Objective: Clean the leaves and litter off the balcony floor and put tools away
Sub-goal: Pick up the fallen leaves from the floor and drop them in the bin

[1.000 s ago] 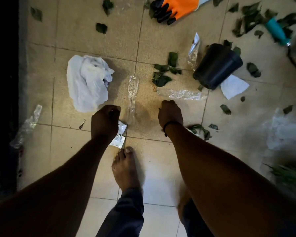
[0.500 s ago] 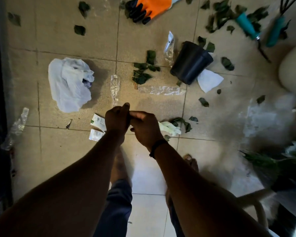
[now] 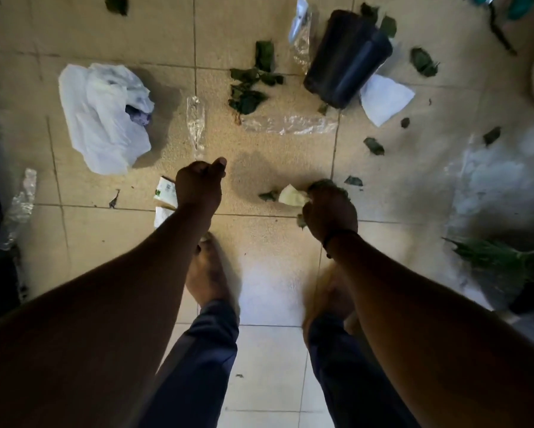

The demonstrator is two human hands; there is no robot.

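Left edge: I see a clear wrapper (image 3: 15,208), partly in shadow.
White bag (image 3: 105,117): crumpled on the floor (image 3: 111,35).
Carton scrap (image 3: 165,196): half hidden behind my left hand (image 3: 199,186); green print unreadable.
Left hand: fingers curled, thumb out; whether it holds anything, I cannot tell.
Right hand (image 3: 329,208): clutches pale litter (image 3: 292,196) and leaves.
Change: both hands met half a second ago; now apart.
Black pot (image 3: 347,58): tipped over, leaves (image 3: 247,97) beside it.

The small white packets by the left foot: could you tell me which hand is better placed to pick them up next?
Left. The left hand hovers right beside the packets, while the right hand already grips crumpled paper and leaves.
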